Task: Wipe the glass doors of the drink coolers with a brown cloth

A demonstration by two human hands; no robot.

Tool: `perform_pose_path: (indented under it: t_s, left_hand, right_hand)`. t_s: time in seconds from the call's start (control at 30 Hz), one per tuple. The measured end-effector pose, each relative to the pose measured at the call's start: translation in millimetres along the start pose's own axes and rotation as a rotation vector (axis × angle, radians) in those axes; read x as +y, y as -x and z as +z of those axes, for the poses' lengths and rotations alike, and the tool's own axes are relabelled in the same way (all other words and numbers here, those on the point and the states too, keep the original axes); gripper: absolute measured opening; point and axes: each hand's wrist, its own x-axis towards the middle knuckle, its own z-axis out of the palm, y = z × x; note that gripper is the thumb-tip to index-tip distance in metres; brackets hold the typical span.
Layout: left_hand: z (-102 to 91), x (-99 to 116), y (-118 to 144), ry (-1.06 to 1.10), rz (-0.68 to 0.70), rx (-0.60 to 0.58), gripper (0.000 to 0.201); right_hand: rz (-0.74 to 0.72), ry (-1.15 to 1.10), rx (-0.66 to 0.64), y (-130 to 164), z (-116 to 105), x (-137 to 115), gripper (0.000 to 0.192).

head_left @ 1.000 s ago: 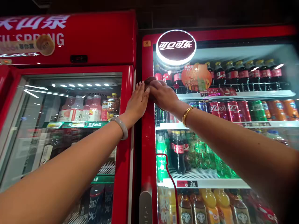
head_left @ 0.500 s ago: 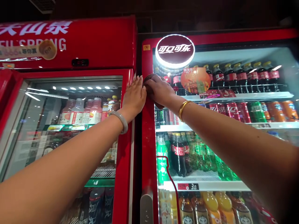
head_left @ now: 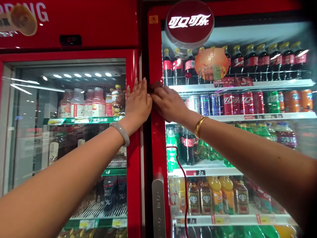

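Observation:
My left hand [head_left: 139, 104] lies flat against the red door frame [head_left: 132, 148] of the left drinks fridge, fingers stretched upward. A grey bangle [head_left: 121, 134] is on that wrist. Beside it, my right hand [head_left: 169, 103] presses a dark brown cloth [head_left: 155, 86] to the red left-side frame [head_left: 158, 138] of the right drinks fridge. The cloth is mostly hidden beneath the fingers. A gold bracelet [head_left: 200, 127] circles the right wrist. Both hands are close together, on either side of the dark gap between the fridges.
Behind the right fridge's glass stand cola bottles [head_left: 250, 61], cans [head_left: 247, 102] and juice bottles [head_left: 216, 195] on white shelves. A grey door handle [head_left: 158, 208] runs down below my right hand. A round sign [head_left: 189, 21] sits above. The left fridge holds more bottles [head_left: 97, 100].
The view has tipped downward, so the fridges sit higher in the picture. My right hand with the cloth has slid down the frame, and my left hand is also lower on its frame.

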Motion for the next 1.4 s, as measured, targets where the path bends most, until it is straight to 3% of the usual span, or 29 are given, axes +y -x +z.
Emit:
perform_pose_path:
  t_s: [0.07,0.1,0.23,0.27,0.47,0.67,0.87,0.93,1.0,1.07,1.2,1.23,1.27,1.4]
  left_hand:
    - [2.3,-0.4,16.6,0.001,0.008,-0.015,0.068]
    - [4.1,-0.4,24.8,0.002,0.012,-0.02,0.068]
    - [12.7,3.1,55.5,0.003,0.021,-0.012,0.07]
    - [14.5,4.8,63.3,-0.001,0.021,-0.013,0.072]
    - [17.1,12.0,111.4,0.021,0.047,-0.101,0.073]
    - [13.3,10.6,128.2,0.092,0.004,-0.134,0.074]
    - [9.6,5.8,147.2,0.061,0.019,-0.184,0.073]
    - [10.8,4.7,156.8,0.059,0.022,-0.184,0.073]
    - [12.5,5.3,167.4,0.055,0.017,-0.182,0.073]
    - [14.0,8.4,180.1,0.053,0.009,-0.187,0.074]
    - [15.4,21.6,214.7,0.074,-0.009,-0.229,0.074]
    - [15.7,25.9,224.7,0.088,-0.018,-0.241,0.073]
    - [16.1,30.3,235.0,0.103,-0.029,-0.253,0.073]
    - [18.3,44.4,273.6,0.125,-0.058,-0.322,0.073]
  right_hand:
    - [-0.185,0.007,-0.029,17.5,-1.7,-8.2,0.035]
    - [-0.192,0.009,-0.027,24.3,-2.2,-11.2,0.036]
    - [0.127,-0.02,0.038,37.8,-0.4,-27.6,0.037]
    - [0.15,-0.035,0.033,41.0,0.5,-34.2,0.036]
    - [-0.066,-0.101,-0.02,71.4,0.6,-56.4,0.035]
    - [0.11,-0.182,0.029,85.3,4.8,-61.9,0.043]
    - [-0.22,-0.155,-0.044,121.2,-7.6,-87.7,0.03]
    - [-0.128,-0.15,-0.015,129.6,-9.5,-87.1,0.032]
    - [0.053,-0.151,0.021,137.0,-9.8,-89.2,0.033]
    - [0.099,-0.157,0.025,147.1,-10.6,-97.0,0.034]
    - [-0.197,-0.211,-0.072,175.3,-15.5,-118.7,0.033]
    - [-0.21,-0.219,-0.079,181.8,-17.0,-123.2,0.034]
    - [-0.161,-0.222,-0.073,187.3,-18.3,-127.8,0.034]
    - [0.272,-0.31,0.014,201.8,-27.2,-159.8,0.03]
